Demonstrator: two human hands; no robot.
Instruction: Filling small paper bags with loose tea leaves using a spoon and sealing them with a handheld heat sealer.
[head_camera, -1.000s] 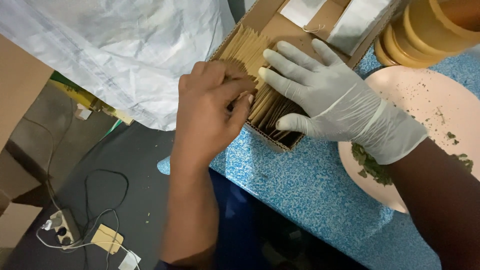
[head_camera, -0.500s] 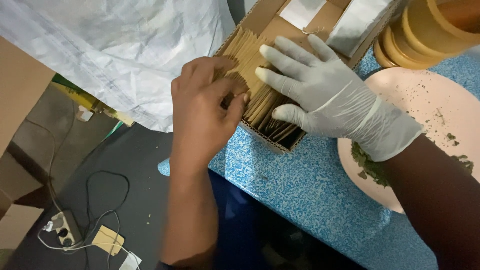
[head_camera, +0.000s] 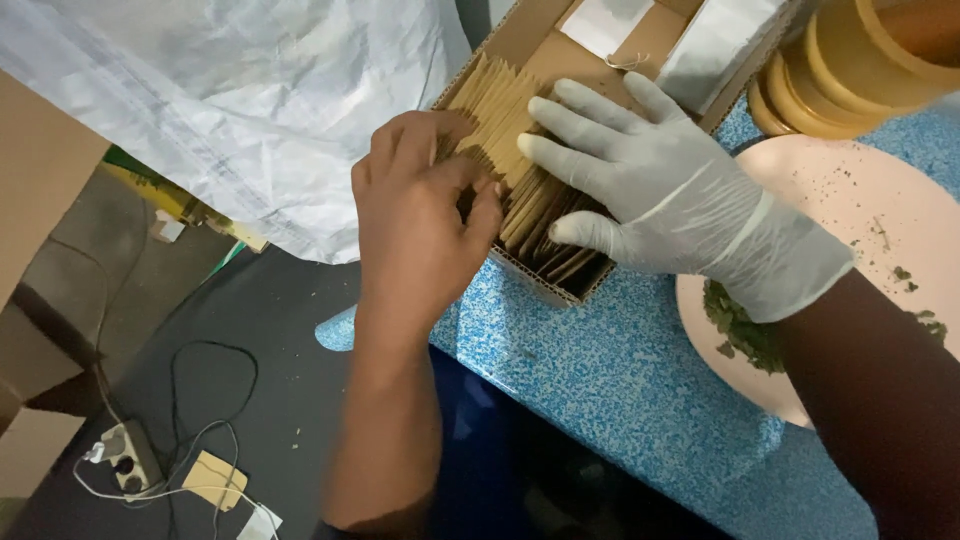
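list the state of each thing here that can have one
cardboard box: open, packed with upright envelopes
brown envelopes: standing on edge, fanned apart
left hand: bare, fingers in the envelopes
right hand: gloved, flat on the envelopes
pink plate: holds green leaf bits
tape rolls: stacked

Left hand (head_camera: 425, 215), gloved right hand (head_camera: 680, 195), boxed envelopes (head_camera: 515, 160)
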